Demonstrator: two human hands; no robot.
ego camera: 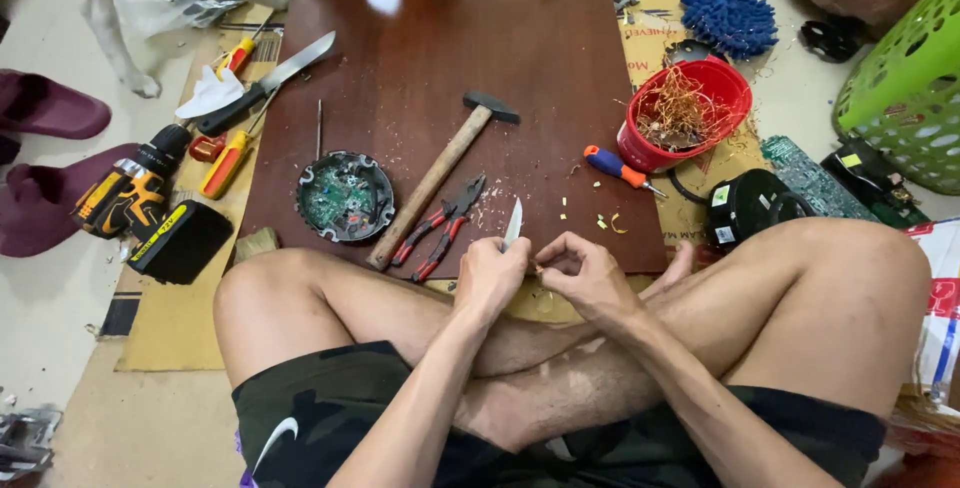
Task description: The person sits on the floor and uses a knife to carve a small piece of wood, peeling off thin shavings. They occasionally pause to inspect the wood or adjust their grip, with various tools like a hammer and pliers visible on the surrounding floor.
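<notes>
My left hand grips a small knife, its blade pointing up and away over the near edge of a dark brown board. My right hand sits right beside it, fingers pinched on something tiny that I cannot make out. Both hands rest above my crossed legs. Just left of them on the board lie red-handled pliers, a wooden-handled hammer and a round black casing with a green circuit board.
A red bowl of copper wire and a blue-orange screwdriver lie to the right. Left of the board are a large knife, a yellow drill and screwdrivers. A green basket stands far right. An animal's legs are at top left.
</notes>
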